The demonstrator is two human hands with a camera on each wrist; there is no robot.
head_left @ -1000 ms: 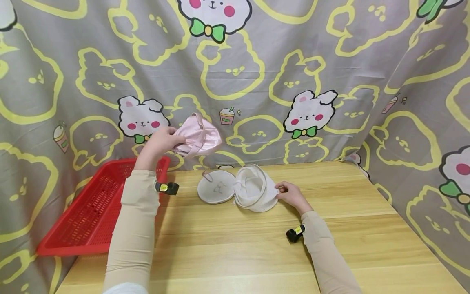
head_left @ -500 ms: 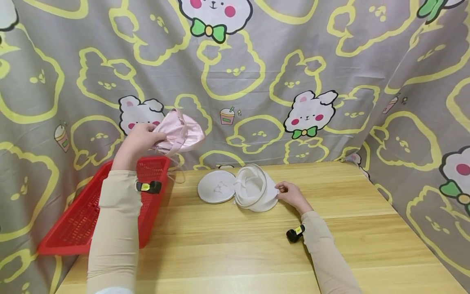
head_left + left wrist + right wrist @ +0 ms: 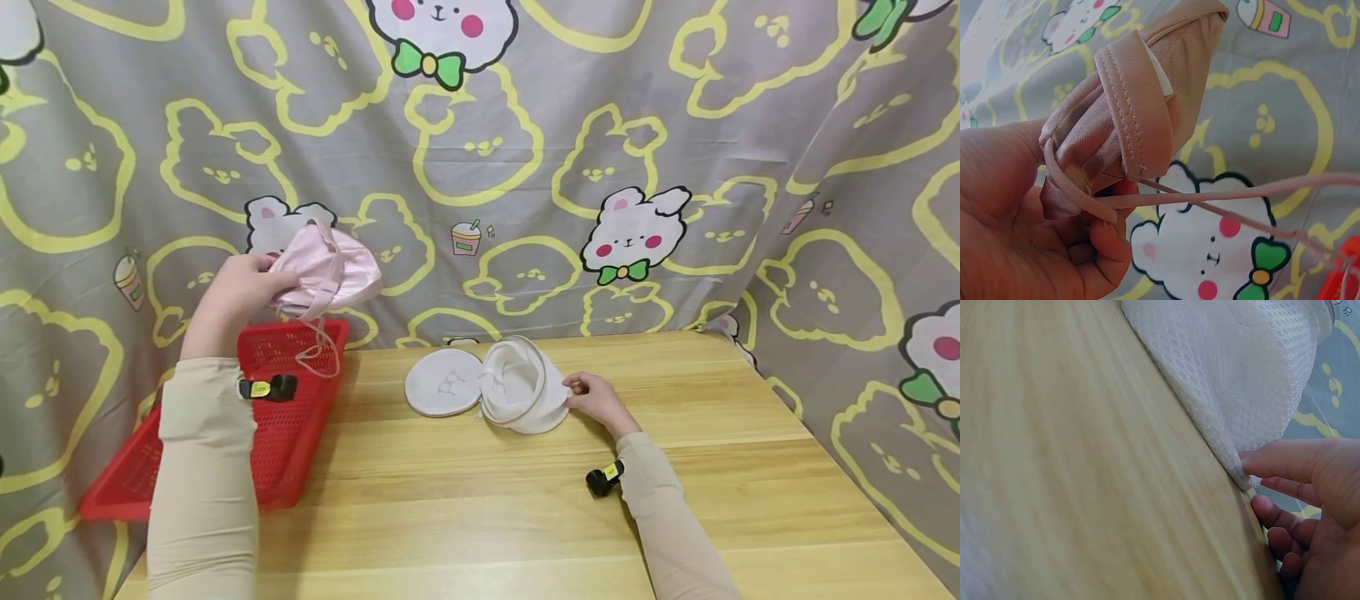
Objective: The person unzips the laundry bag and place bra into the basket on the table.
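My left hand (image 3: 238, 292) grips a folded pink satin bra (image 3: 347, 271) in the air, above the far end of the red basket. Its thin straps (image 3: 1210, 197) dangle below the fingers, and a stitched band crosses the cup in the left wrist view. On the table, a white mesh laundry bag (image 3: 549, 407) lies on its side, its mouth facing left. The round lid (image 3: 438, 385) is flipped open flat beside it. With thumb and fingers my right hand (image 3: 597, 400) pinches the bag's bottom edge; the right wrist view shows the mesh (image 3: 1222, 381) drawn to a corner there.
A red perforated plastic basket (image 3: 288, 450) stands at the table's left side, partly hidden by my left forearm. The wooden table (image 3: 465, 508) reaches back to a grey patterned curtain (image 3: 510, 175), which also hangs along both sides.
My left hand has carried the bra leftward, from near the lid to above the basket, its straps swinging into view below. The right hand, bag and lid have stayed in place.
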